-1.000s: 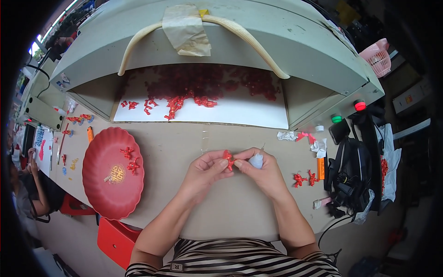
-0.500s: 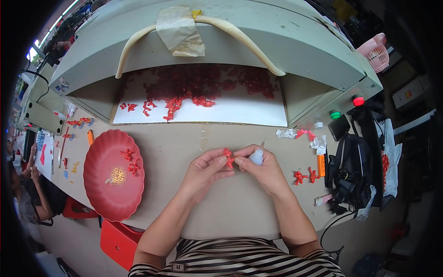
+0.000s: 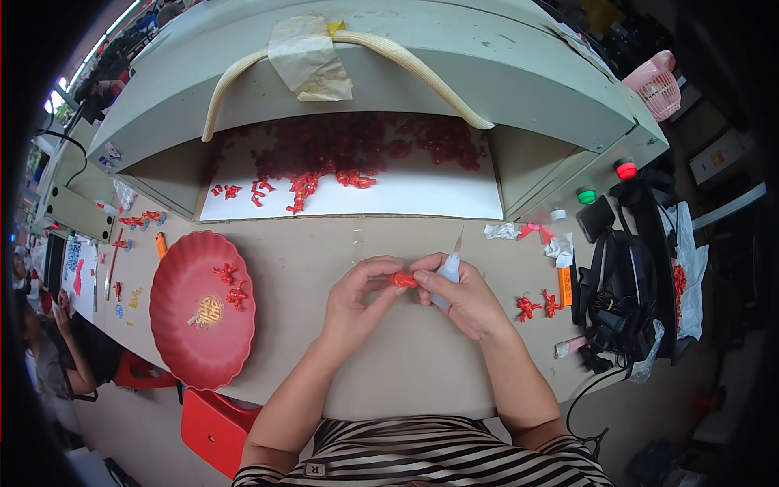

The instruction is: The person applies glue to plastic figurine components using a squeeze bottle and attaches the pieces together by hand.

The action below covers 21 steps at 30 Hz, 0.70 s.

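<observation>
My left hand (image 3: 357, 296) pinches a small red plastic piece (image 3: 403, 280) over the middle of the tan table. My right hand (image 3: 462, 296) touches the same red piece with its fingertips and also holds a small white glue bottle (image 3: 449, 272) whose thin nozzle points up and away. Both hands meet just in front of the white belt of the grey machine.
A red scalloped plate (image 3: 199, 321) with a few red pieces lies to the left. Many red pieces (image 3: 324, 174) sit on the white belt under the grey machine hood (image 3: 389, 89). Two red pieces (image 3: 537, 306) lie at the right, near a black bag (image 3: 629, 300). A red stool (image 3: 213, 426) stands below left.
Both hands stay together at the same spot; the red piece has turned slightly between the fingertips. The camera view shifted a little.
</observation>
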Tool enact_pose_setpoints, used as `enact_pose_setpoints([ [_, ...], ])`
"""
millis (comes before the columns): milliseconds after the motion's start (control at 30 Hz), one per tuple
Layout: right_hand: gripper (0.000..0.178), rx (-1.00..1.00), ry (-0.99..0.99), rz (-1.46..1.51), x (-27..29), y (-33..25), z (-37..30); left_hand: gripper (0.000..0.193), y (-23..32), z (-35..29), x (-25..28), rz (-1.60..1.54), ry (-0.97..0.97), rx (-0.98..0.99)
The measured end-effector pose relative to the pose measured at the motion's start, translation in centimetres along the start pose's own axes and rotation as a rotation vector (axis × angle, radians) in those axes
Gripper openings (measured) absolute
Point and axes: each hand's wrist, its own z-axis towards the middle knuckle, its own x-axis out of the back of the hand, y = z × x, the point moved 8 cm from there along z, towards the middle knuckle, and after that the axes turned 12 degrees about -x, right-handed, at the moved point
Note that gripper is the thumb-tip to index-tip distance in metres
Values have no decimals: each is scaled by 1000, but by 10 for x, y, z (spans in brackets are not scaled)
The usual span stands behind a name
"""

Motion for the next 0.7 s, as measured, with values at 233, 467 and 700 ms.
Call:
enact_pose_setpoints([
  [233,28,126,215,-81,12,-23,-11,23,-10,-2,10,-266,191,212],
  [467,24,210,339,-470,17,-27,-15,20,-10,-2,11,-257,214,198],
  [700,32,353,366,-642,12,-43,-27,22,-16,-3,8,-279,196,253],
])
